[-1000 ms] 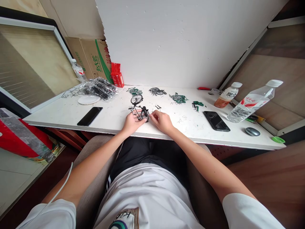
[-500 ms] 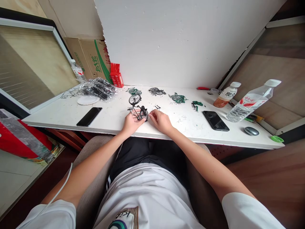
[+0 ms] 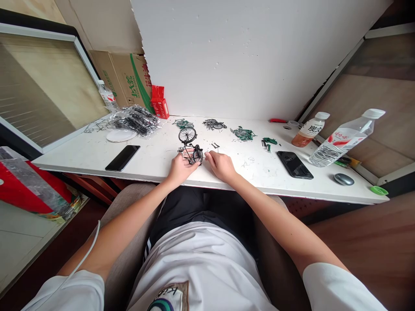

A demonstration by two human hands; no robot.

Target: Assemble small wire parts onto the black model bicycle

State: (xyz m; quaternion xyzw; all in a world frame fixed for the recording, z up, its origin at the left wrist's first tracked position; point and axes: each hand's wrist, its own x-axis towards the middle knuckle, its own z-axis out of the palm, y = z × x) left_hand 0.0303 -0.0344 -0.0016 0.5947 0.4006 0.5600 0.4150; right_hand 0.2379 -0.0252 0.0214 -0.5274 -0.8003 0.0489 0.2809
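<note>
In the head view, a person sat at a white table (image 3: 155,166) with both bare hands over it. The left hand (image 3: 180,167) had hold of a little black model bicycle (image 3: 197,152). Its fingers were curled under the bike, and its thumb was close to the near wheel (image 3: 199,156). The bike was just past the front edge of the table, a bit left of the right hand.

The bike's long way ran from the near wheel, by the thumb, out to the far wheel (image 3: 187,135), which poked away from the person and a little to the left. So the near wheel was the end closest to the right hand.

The right hand (image 3: 221,165) was just beside that wheel, but did not seem to touch it. Its thumb and pointing finger were almost pinched together, and the other fingers were tucked in. I could not tell if a tiny bit was in the pinch.

Some small dark parts (image 3: 215,146) lay just past the right fingertips. Farther back were a dark pile of bike parts (image 3: 214,124) and a green pile of bike parts (image 3: 243,133). A black phone (image 3: 123,158) lay to the left.
</note>
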